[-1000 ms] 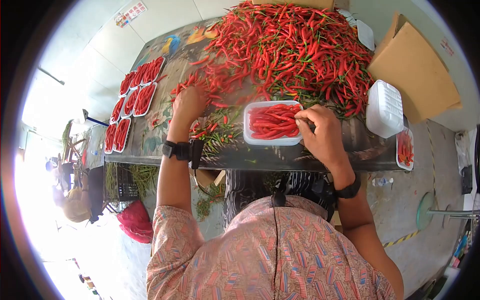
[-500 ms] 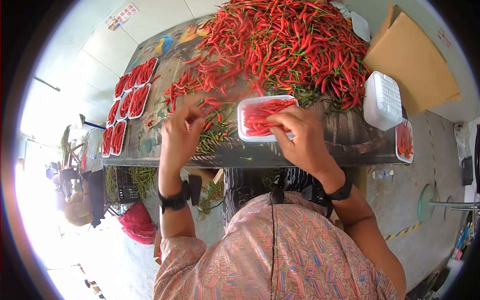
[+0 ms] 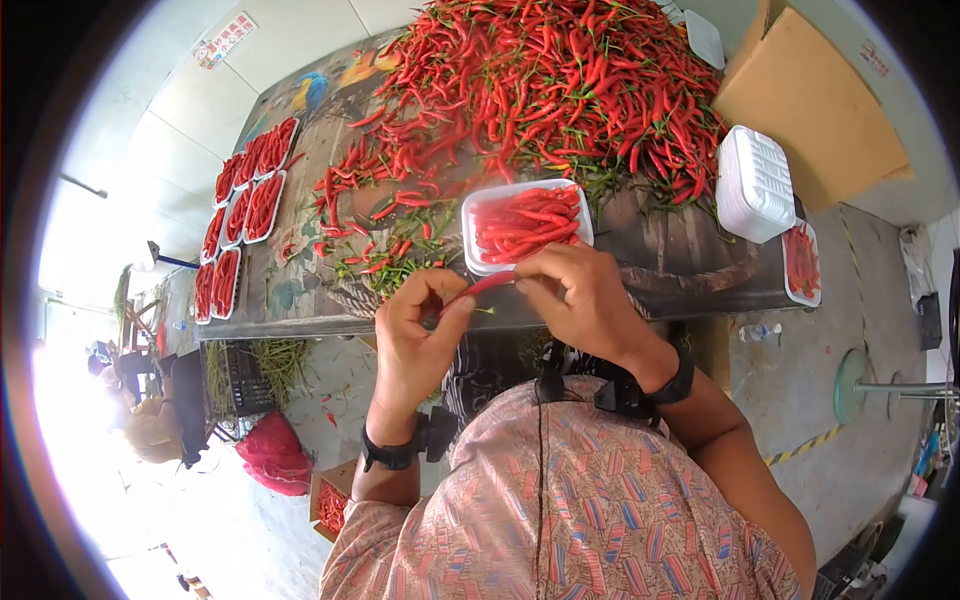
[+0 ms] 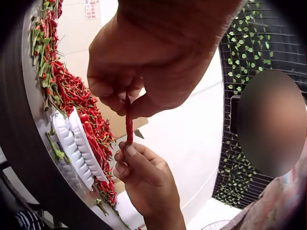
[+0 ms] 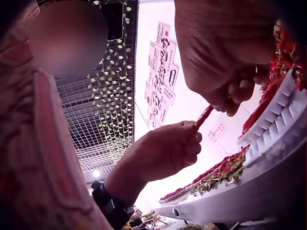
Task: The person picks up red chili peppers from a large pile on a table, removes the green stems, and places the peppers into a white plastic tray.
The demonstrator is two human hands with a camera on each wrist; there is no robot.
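Observation:
A red chili (image 3: 490,284) is stretched between both hands just in front of the table edge. The left hand (image 3: 420,325) pinches one end with thumb and fingers; the right hand (image 3: 585,300) pinches the other. In the left wrist view the chili (image 4: 129,125) hangs between the left hand (image 4: 153,62) above and the right hand (image 4: 151,184) below. The right wrist view shows the same chili (image 5: 204,116) from the other side. Right behind the hands, a white tray (image 3: 470,235) holds a layer of red chilies (image 3: 525,222).
A large chili pile (image 3: 600,90) covers the table's back. Green stems (image 3: 400,268) and loose chilies lie left of the tray. Filled trays (image 3: 262,205) stand far left. Stacked white trays (image 3: 757,185), a cardboard box (image 3: 815,110) and another tray with chilies (image 3: 801,262) are at the right.
The left hand has come from the loose chilies toward the body, now holding a chili. The right hand has left the tray and grips the chili's other end. The view has shifted slightly.

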